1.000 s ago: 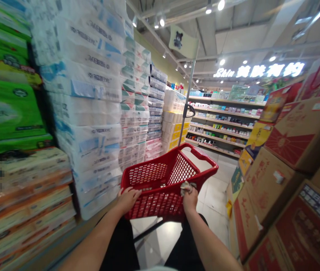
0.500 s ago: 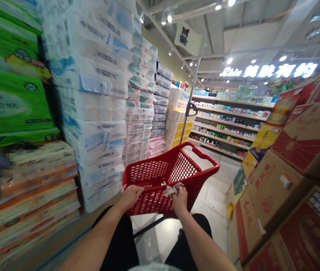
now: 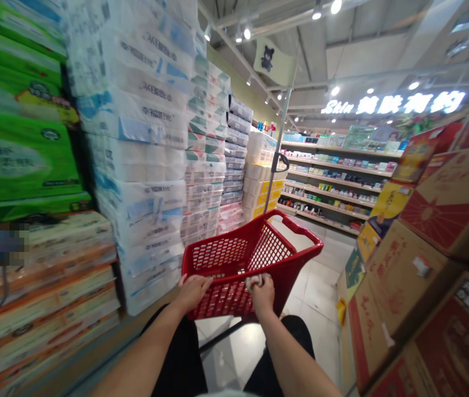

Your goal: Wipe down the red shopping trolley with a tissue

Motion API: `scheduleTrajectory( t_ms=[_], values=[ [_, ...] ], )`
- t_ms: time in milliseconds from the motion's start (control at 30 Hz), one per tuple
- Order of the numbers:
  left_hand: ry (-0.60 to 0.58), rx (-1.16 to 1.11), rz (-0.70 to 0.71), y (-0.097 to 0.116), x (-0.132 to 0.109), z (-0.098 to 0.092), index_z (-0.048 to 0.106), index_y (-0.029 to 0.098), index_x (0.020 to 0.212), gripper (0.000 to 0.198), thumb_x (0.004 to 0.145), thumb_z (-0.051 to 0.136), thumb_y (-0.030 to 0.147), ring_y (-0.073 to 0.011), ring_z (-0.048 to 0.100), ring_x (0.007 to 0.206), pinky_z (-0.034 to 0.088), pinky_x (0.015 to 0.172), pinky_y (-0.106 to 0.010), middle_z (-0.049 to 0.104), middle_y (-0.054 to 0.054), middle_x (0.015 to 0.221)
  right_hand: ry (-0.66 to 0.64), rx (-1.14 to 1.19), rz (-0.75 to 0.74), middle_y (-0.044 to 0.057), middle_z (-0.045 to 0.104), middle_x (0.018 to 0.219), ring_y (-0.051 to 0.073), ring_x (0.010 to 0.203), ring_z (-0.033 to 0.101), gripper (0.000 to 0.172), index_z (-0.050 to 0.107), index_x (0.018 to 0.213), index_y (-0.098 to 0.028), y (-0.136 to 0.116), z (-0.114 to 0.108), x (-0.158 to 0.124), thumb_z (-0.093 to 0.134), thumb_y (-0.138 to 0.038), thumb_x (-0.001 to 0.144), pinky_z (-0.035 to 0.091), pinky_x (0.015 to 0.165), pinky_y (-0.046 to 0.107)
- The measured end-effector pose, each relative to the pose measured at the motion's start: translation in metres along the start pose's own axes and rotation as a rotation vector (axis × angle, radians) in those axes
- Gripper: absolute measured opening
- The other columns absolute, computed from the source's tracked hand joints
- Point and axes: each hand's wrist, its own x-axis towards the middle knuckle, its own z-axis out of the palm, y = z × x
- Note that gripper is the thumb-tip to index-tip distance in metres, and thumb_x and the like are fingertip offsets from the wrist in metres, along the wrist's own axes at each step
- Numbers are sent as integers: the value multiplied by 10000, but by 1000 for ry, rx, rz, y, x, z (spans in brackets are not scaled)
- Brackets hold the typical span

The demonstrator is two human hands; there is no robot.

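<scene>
Red plastic cart point(image 3: 230, 299) stands directly ahead, its near rim point(image 3: 226, 280) running left to right, handle point(image 3: 298, 223) at far right, nearer the right hand point(image 3: 264, 295). Left hand point(image 3: 194, 291) grips the rim's left end; right clasps crumpled cloth point(image 3: 254, 283) beside the rim.

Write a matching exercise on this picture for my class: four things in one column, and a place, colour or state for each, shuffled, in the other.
Column one:
1. left hand
2. flag
3. right hand
4. cart

Column two:
A. closed around a crumpled pale item
B. red, with lattice walls
C. on the basket's near left corner
D. high on a pole, with a bear printed on it

Right pairs: 1-C; 2-D; 3-A; 4-B
</scene>
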Motion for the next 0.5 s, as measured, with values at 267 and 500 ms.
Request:
scheduleTrajectory(
  t_ms=[267,500],
  values=[
    [5,47,24,-5,3,6,725,315,986,432,970,312,440,-216,567,1153,181,1128,-503,704,-15,1143,2,9,7,71,618,838,212,743,579,187,658,795,-173,-3,-14,7,532,-198,659,438,719,300],
    [-4,42,32,-8,6,7,729,311,946,473,973,282,463,-220,575,1145,183,1133,-494,711,-18,1109,-193,53,-113,15,603,750,163,670,548,57,586,641,-203,-15,9,-16,542,-178,616,424,655,247]
  ],
)
